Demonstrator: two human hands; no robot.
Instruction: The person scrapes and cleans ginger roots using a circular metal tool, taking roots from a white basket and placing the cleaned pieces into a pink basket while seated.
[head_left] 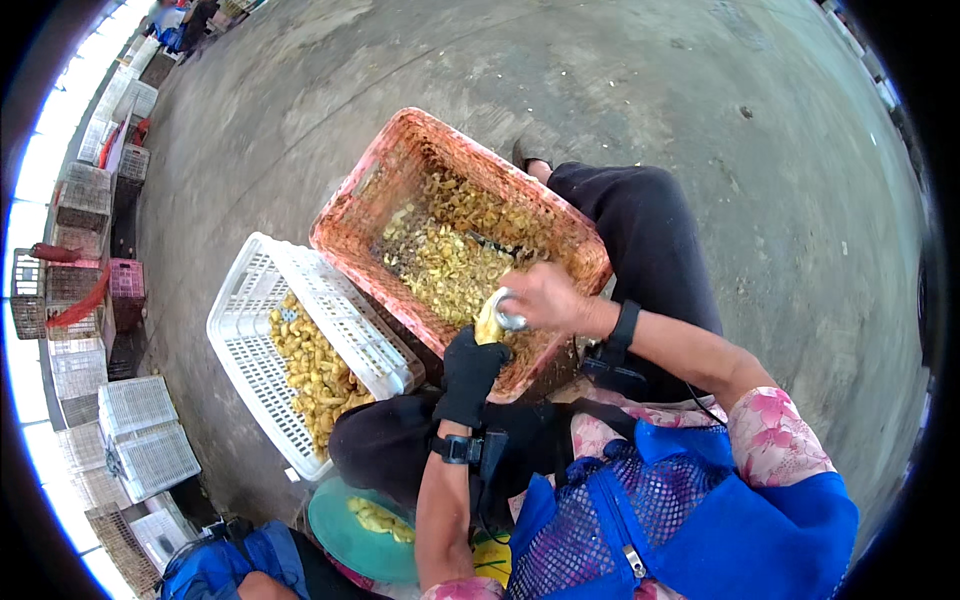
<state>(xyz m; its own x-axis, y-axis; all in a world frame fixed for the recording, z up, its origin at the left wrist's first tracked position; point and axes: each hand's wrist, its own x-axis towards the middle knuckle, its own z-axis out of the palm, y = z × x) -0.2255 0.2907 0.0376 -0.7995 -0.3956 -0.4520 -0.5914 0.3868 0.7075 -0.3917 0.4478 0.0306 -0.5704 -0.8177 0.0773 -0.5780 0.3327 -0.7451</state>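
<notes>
My left hand (472, 372), in a black glove, grips a pale yellow ginger root (489, 322) over the near side of a reddish plastic crate (352, 262). In my bare right hand (548, 297) is a shiny, rounded metal scraper (510, 320), held against the root; its exact shape is partly hidden by my fingers. Yellow peelings and scraps (450, 262) cover the floor of this crate, with a dark object among them. To its left, a white perforated crate (240, 330) holds many ginger roots (312, 375).
A green basin (335, 525) with pale pieces (378, 520) sits at lower left, beside another person's blue garment (240, 565). Stacked crates (148, 440) line the left side. My bent legs (640, 235) flank the reddish crate on the concrete floor (640, 80).
</notes>
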